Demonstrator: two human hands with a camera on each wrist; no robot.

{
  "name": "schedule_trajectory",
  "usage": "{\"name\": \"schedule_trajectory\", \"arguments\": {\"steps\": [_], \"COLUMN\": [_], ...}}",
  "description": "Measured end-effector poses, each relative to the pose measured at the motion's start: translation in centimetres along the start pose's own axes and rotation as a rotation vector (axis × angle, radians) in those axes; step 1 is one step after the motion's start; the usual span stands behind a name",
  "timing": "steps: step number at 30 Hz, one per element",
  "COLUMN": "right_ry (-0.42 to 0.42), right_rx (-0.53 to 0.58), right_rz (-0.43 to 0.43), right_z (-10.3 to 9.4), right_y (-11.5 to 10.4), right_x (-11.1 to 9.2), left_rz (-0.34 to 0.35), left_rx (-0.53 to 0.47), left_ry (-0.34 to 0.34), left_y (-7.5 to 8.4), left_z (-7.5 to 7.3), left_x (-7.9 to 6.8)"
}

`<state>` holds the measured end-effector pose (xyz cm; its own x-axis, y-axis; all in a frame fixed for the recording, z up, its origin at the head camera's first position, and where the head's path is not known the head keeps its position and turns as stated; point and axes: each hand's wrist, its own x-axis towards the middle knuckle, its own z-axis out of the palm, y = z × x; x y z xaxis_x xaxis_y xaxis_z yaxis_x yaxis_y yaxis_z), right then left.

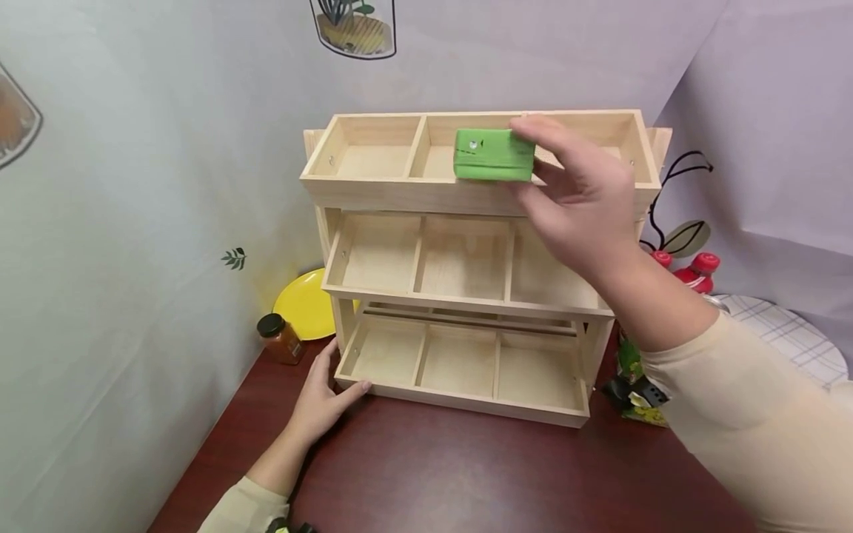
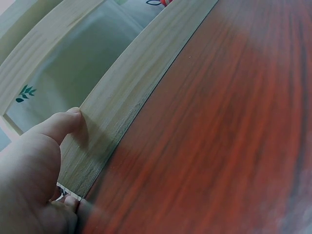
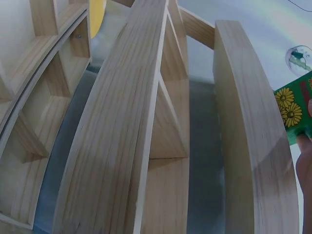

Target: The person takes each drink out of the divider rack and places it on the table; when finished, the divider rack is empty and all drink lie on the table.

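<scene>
A three-tier wooden rack [image 1: 466,296] with divided trays stands on the dark red table [image 1: 466,481]. My right hand [image 1: 573,192] pinches a small green box [image 1: 493,155] and holds it over the middle compartment of the top tray. In the right wrist view the green box [image 3: 292,107] shows yellow flowers beside the rack's front rails [image 3: 253,146]. My left hand [image 1: 326,396] grips the lower left corner of the bottom tray, thumb on its front edge. In the left wrist view the thumb [image 2: 63,124] presses the tray's front board [image 2: 131,97].
A yellow plate [image 1: 306,303] and a small spice jar [image 1: 280,339] sit left of the rack. Red-capped bottles [image 1: 693,270], a checked cloth [image 1: 786,329] and a green packet [image 1: 636,385] lie to its right. Fabric backdrops close in behind and on both sides.
</scene>
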<state>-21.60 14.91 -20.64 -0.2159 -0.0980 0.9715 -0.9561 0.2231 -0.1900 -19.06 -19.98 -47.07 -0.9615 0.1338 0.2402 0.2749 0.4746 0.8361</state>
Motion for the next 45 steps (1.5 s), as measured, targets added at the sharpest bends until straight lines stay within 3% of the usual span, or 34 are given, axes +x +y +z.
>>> {"name": "schedule_trajectory", "arguments": {"steps": [7,20,29,33,37,45], "right_ry": [0.004,-0.031,0.107,0.117,0.115,0.159], "right_rx": [-0.118,-0.238,-0.136,-0.118,0.016,0.074], "right_rz": [-0.074,-0.063,0.072,0.1,0.134,0.075], "right_z": [-0.9,-2.1,-3.8,-4.8,-5.7,-7.7], "right_y": [0.0,-1.6,-1.6,-1.5,-1.7,-2.1], "right_x": [-0.5,0.5,-0.8,-1.1,-1.3,-2.5], "left_rz": [0.007,0.022,0.025,0.026,0.027,0.013], "left_rx": [-0.023,-0.012,-0.013,-0.015,-0.014,-0.019], "left_ry": [-0.002,0.007,0.003,0.001,0.008,-0.004], "left_y": [0.0,0.0,-0.1,-0.2,-0.2,0.1], "left_z": [0.1,0.3,-0.1,-0.1,0.0,0.1], "left_x": [0.0,-0.1,0.2,0.2,0.2,0.1]}}
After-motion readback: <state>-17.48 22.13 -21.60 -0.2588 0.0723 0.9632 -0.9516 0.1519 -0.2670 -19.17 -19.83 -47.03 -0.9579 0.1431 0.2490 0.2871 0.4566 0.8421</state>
